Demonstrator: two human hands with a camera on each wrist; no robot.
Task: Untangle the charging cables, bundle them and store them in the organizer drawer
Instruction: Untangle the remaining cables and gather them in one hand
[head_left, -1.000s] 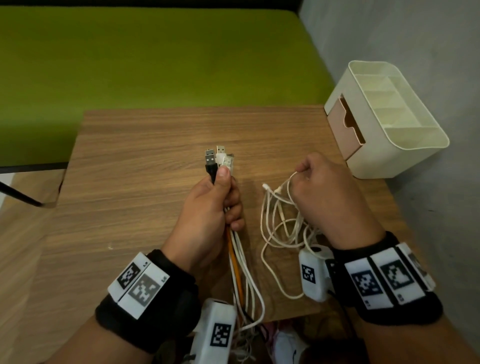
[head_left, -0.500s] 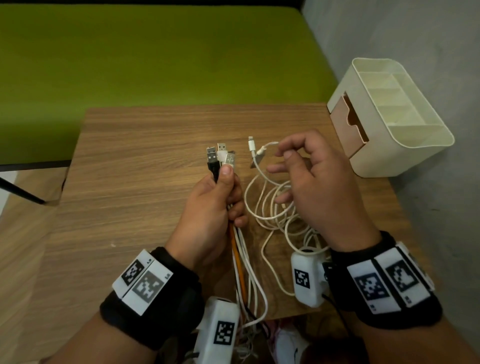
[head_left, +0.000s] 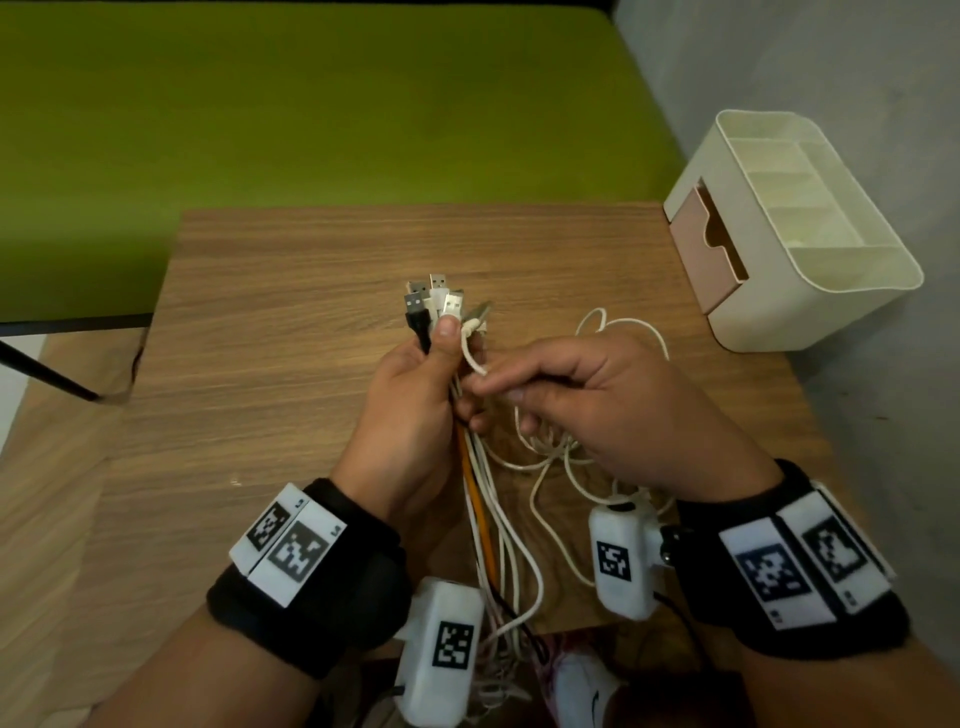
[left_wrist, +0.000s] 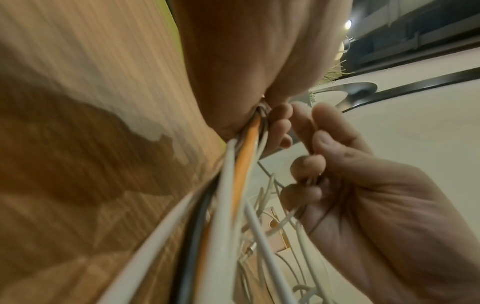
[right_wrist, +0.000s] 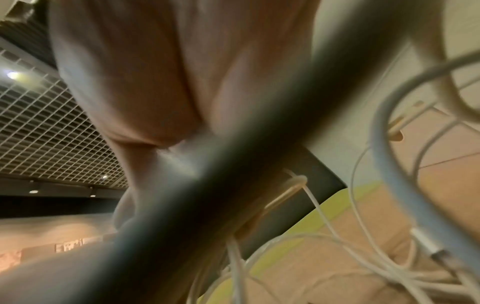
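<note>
Right now, surface: brown wood-grain table (head_left: 291, 364), green mat (head_left: 311, 104) beyond, grey wall right.
Container: cream plastic organizer (head_left: 831, 291), far right, pink drawer (head_left: 701, 249) slightly out.
Left hand (head_left: 410, 410): grasping upright bundle of charging cables (head_left: 483, 499).
Right hand (head_left: 613, 410): pinching loose white cable (head_left: 470, 353) beside bundle.

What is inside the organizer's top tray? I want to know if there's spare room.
The organizer shows bare cream compartments in its top tray; its pink drawer hides its contents.
</note>
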